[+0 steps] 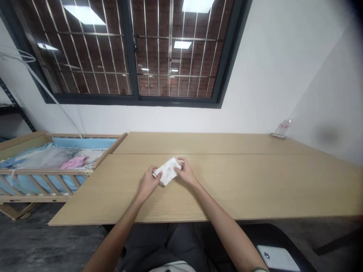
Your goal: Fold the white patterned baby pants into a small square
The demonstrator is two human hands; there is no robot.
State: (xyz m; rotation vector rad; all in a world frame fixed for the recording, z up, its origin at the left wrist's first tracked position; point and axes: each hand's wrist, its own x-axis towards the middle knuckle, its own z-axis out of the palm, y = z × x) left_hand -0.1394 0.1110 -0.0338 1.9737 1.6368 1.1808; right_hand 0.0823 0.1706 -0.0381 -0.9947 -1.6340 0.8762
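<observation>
A small white folded cloth [168, 171] with a faint print lies on the light wooden table [227, 189], near its middle. My left hand [149, 181] grips the cloth's left end with curled fingers. On the cloth's right end, my right hand [185, 172] pinches the edge. Both forearms reach in from the bottom of the view.
A wooden baby crib [56, 166] with blue lining and pink and white clothes stands against the table's left side. A small clear bottle [282, 128] rests at the far right by the wall. A white device [278, 258] lies on a dark chair at bottom right. A barred window is above.
</observation>
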